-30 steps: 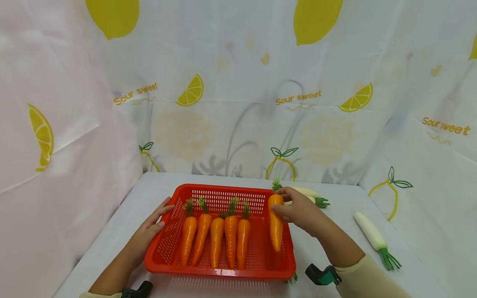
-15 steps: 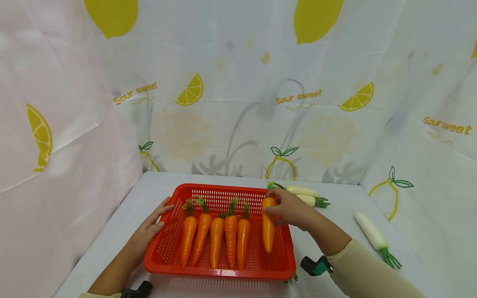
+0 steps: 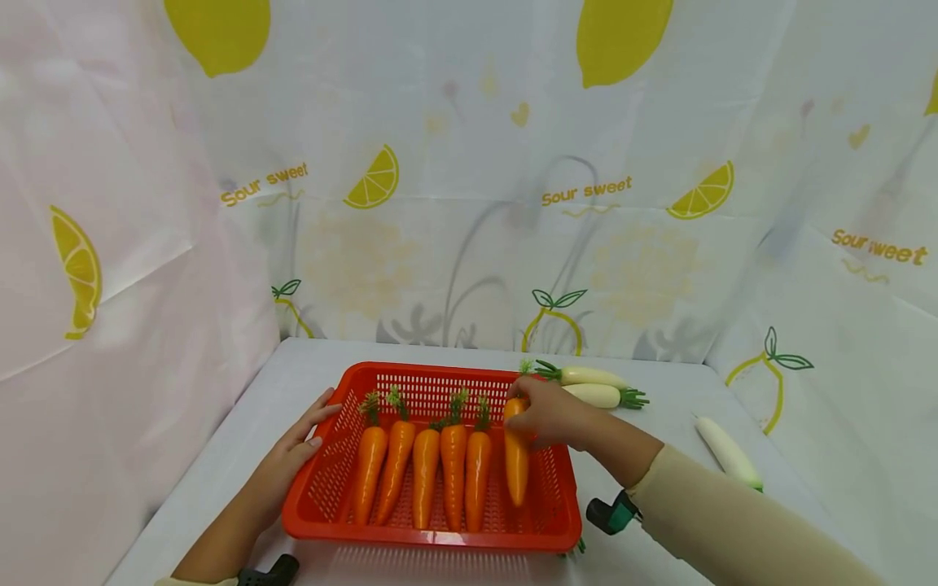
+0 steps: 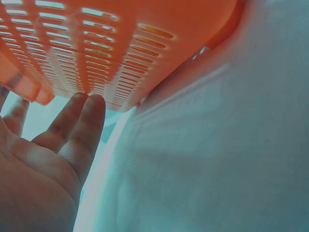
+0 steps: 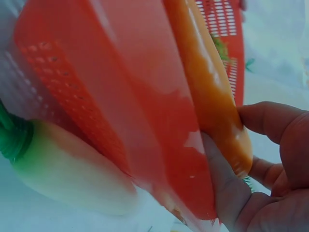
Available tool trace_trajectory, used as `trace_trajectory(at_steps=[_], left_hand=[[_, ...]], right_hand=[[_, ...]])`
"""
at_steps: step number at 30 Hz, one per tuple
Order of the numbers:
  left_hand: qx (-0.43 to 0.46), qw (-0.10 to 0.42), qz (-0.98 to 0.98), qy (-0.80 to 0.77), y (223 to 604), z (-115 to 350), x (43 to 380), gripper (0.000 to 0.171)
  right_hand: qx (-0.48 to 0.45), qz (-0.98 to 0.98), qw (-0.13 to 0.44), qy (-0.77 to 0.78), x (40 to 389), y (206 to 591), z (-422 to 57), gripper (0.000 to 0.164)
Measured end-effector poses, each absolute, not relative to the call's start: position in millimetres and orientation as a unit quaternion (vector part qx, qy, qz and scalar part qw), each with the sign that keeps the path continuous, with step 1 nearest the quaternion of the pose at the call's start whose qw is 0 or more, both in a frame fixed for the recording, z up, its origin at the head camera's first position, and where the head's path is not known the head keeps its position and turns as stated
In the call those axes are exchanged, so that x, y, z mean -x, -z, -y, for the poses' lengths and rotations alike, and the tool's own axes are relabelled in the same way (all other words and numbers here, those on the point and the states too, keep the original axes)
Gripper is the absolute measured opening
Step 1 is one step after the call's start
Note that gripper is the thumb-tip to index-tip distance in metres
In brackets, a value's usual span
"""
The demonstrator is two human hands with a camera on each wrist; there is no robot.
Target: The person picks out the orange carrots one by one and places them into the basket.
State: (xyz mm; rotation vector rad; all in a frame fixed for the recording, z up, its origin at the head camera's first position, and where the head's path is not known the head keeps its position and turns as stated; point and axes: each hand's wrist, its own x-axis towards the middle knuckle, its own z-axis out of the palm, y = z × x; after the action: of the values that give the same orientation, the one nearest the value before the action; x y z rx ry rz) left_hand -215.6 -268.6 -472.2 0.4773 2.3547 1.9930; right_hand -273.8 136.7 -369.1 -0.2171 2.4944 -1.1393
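Note:
A red plastic basket (image 3: 432, 538) with slotted walls stands on the table. Several orange carrots (image 3: 426, 472) with green tops lie side by side in it. My right hand (image 3: 553, 413) pinches another carrot (image 3: 516, 472) near its thick end, above the basket's right part, tip toward me. In the right wrist view, thumb and fingers lie on either side of this carrot (image 5: 207, 82), close by the basket's rim. At the basket's left side, my left hand (image 3: 289, 456) rests with extended fingers. The left wrist view shows those fingers (image 4: 89, 125) against the slotted wall.
Two white radishes (image 3: 595, 395) with green leaves lie behind the basket's right corner. Another white radish (image 3: 727, 449) lies farther right, its leaves hidden by my sleeve. One more radish (image 5: 77, 169) lies beside the basket's right wall. Printed cloth (image 3: 469, 244) encloses the white table (image 3: 315, 358).
My right hand has carried the carrot leftward and slightly lower, from the basket's right rim toward the row of carrots. The left hand and the basket have stayed in place.

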Motion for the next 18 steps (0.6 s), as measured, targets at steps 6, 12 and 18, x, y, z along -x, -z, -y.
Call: trace_trajectory(at_steps=[6, 12, 18], left_hand=[[-0.159, 0.008, -0.754, -0.637, 474.6, 270.1, 214.8, 0.05], [-0.162, 0.009, -0.753, -0.637, 474.9, 270.2, 215.3, 0.05], [-0.162, 0.009, -0.753, -0.637, 475.2, 270.5, 216.1, 0.05]], right_hand=[[0.069, -0.903, 0.214, 0.367, 274.9, 371.2, -126.5, 0.034], [0.064, -0.916, 0.219, 0.33, 278.8, 374.9, -121.2, 0.032], [0.074, -0.93, 0.232, 0.276, 281.1, 377.8, -115.8, 0.033]])
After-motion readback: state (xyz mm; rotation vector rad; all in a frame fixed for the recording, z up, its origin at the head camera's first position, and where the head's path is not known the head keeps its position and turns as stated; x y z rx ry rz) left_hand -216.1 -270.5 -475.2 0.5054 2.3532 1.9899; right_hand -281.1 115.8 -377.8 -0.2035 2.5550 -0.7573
